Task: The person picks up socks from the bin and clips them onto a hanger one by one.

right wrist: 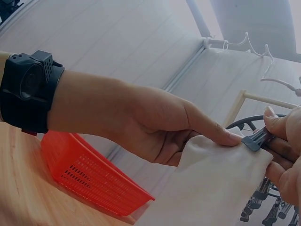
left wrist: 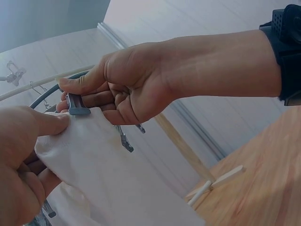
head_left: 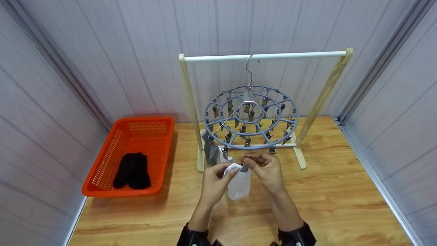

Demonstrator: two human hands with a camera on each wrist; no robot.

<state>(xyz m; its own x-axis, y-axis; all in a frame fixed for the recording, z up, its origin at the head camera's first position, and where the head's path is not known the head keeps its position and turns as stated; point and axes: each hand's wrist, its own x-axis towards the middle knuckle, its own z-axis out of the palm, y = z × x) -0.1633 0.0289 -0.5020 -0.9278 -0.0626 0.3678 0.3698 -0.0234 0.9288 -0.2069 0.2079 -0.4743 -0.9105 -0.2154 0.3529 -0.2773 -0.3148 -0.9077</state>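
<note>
Left fingers: the left hand (head_left: 215,179) pinches a white sock (head_left: 239,187) by its upper edge, thumb on one face and fingers behind, with only the cloth between them
Right fingers: the right hand (head_left: 270,172) holds a grey clip (head_left: 244,168) in a narrow pinch, thumb against one side and fingers against the other
White sock: it hangs down below the left fingers, its top edge at the clip's mouth, just left of the right fingertips
Round hanger: the blue-grey ring (head_left: 259,147) with many clips hangs by its hook from the rack's white bar (head_left: 293,55), on the far side of both hands
Hung pieces: a grey sock (head_left: 210,151) and another white piece (head_left: 223,156) hang at the ring's left near edge
Orange basket: the basket (head_left: 119,193) stands well to the left, with black cloth (head_left: 132,171) inside
</note>
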